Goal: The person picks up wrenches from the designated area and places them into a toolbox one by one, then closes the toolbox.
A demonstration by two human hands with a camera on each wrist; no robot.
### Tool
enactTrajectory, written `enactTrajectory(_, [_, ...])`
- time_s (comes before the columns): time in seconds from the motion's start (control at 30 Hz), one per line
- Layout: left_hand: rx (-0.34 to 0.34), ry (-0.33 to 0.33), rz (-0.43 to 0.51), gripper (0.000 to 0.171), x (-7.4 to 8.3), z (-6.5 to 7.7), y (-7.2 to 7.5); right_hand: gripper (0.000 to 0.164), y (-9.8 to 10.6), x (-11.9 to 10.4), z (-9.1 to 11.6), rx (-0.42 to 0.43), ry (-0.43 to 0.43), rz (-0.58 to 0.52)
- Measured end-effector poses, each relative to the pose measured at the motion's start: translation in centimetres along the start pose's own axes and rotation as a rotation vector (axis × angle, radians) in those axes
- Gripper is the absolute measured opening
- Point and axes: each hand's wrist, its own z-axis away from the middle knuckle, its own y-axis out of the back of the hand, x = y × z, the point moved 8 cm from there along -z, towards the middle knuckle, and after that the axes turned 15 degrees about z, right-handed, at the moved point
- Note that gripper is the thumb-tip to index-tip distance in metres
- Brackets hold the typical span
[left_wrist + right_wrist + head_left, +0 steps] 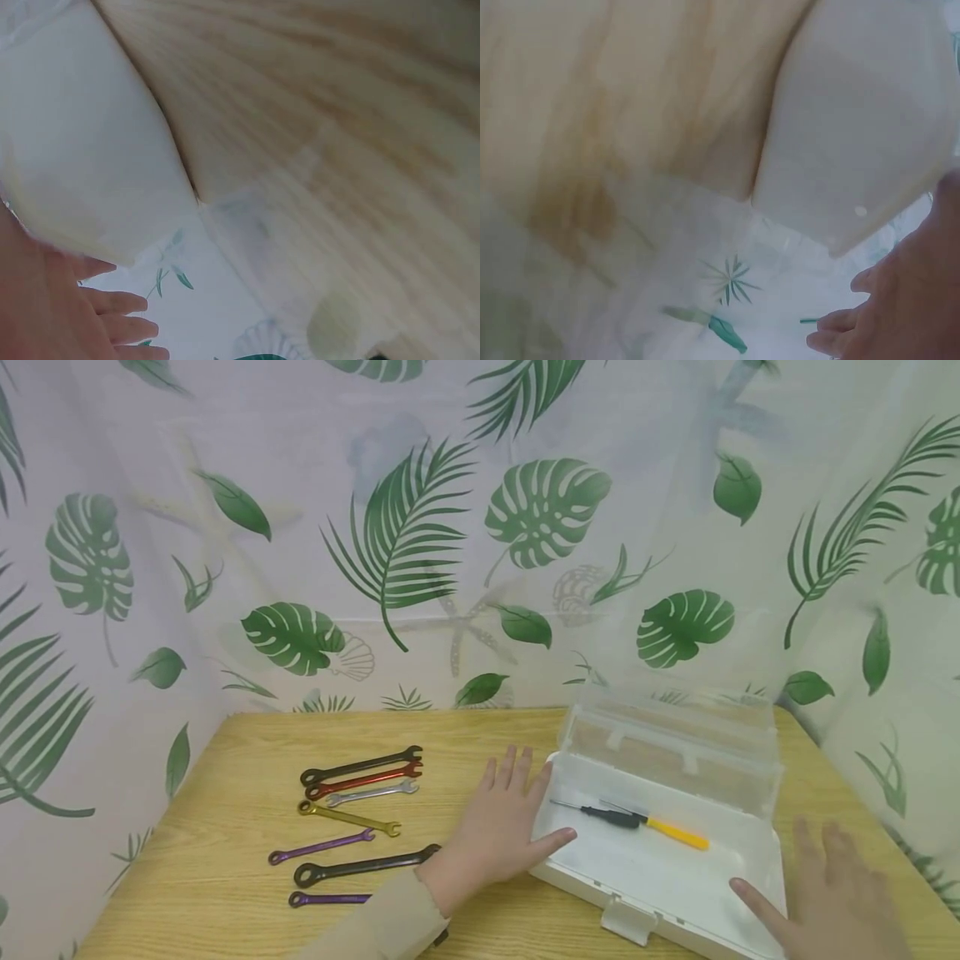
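On a wood-grain table (225,810), a shallow white toolbox (645,881) sits between a person's hands, its clear lid (675,752) tipped back on the far side. The left hand (501,831) is at the box's left edge and the right hand (843,897), slightly blurred, is at its right, both with fingers spread and grasping nothing; whether either touches the box is unclear. Inside lie a black-handled screwdriver (611,817) and a yellow-handled screwdriver (678,835), while colorful wrenches (349,817) lie left of the left hand, some partly hidden by the sleeve (390,918).
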Motion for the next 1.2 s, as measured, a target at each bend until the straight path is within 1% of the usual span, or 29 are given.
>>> enactTrajectory(0.27, [-0.023,-0.031,-0.002,0.097,0.4,-0.2,-0.2,0.114,-0.1,-1.6,-0.1,-0.056,0.082,-0.006])
enactTrajectory(0.43, [-0.030,-0.043,0.013,0.098,0.4,-0.3,-0.5,0.116,-0.2,-2.2,-0.1,-0.094,0.109,-0.020])
enactTrajectory(0.57, [-0.038,-0.041,0.037,0.098,0.4,-0.2,-0.6,0.108,-0.1,-2.6,-0.1,-0.109,0.119,-0.047])
enactTrajectory(0.7, [-0.048,-0.042,0.041,0.098,0.4,-0.1,-0.6,0.100,-0.2,-3.0,0.2,-0.112,0.119,-0.092])
enactTrajectory(0.8, [-0.054,-0.046,0.038,0.099,0.5,-0.1,-0.5,0.102,-0.2,-3.1,0.1,-0.135,0.114,-0.102])
enactTrajectory(0.93, [-0.053,-0.061,0.042,0.098,0.5,-0.1,-0.5,0.113,-0.4,-3.1,-0.1,-0.180,0.115,-0.108])
enactTrajectory(1.07, [-0.052,-0.075,0.036,0.098,0.6,0.0,-0.5,0.119,-0.8,-3.1,-0.2,-0.220,0.117,-0.129])
enactTrajectory(1.2, [-0.056,-0.084,0.044,0.099,0.5,0.3,-0.6,0.117,-1.2,-3.1,-0.1,-0.217,0.126,-0.148])
